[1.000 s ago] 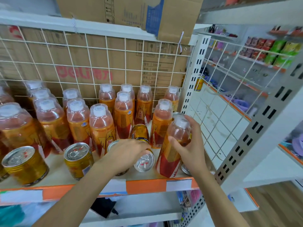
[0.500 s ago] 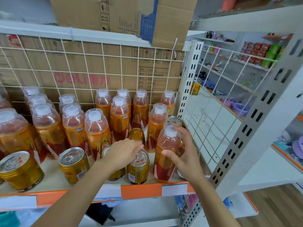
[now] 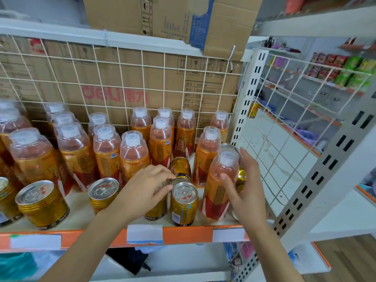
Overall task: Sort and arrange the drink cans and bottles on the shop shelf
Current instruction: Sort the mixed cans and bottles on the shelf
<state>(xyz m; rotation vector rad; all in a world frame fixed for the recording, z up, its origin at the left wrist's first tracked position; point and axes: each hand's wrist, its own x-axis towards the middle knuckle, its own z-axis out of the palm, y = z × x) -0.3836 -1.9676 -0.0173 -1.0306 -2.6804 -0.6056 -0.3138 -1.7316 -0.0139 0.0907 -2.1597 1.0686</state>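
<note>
Several orange drink bottles [image 3: 160,143] with white caps stand in rows on the shop shelf [image 3: 187,233]. My right hand [image 3: 244,192] grips the front right bottle [image 3: 220,180], thumb on its front, fingers behind it. My left hand [image 3: 145,190] lies over the top of a gold can [image 3: 156,211], fingertips curled at its rim. An upright gold can [image 3: 184,202] stands just right of that hand at the shelf front. Another gold can [image 3: 180,166] sits right behind it. More gold cans [image 3: 241,176] are partly hidden behind my right hand.
Two gold cans [image 3: 103,192] [image 3: 42,202] stand at the front left. A white wire grid [image 3: 122,78] with cardboard boxes behind it backs the shelf. A slotted white post [image 3: 250,98] and a wire side panel [image 3: 284,139] close the right end. A carton [image 3: 162,17] sits overhead.
The tilted can that my left hand held now stands upright at the shelf front. My left hand moved onto the can beside it. My right hand kept its hold on the bottle.
</note>
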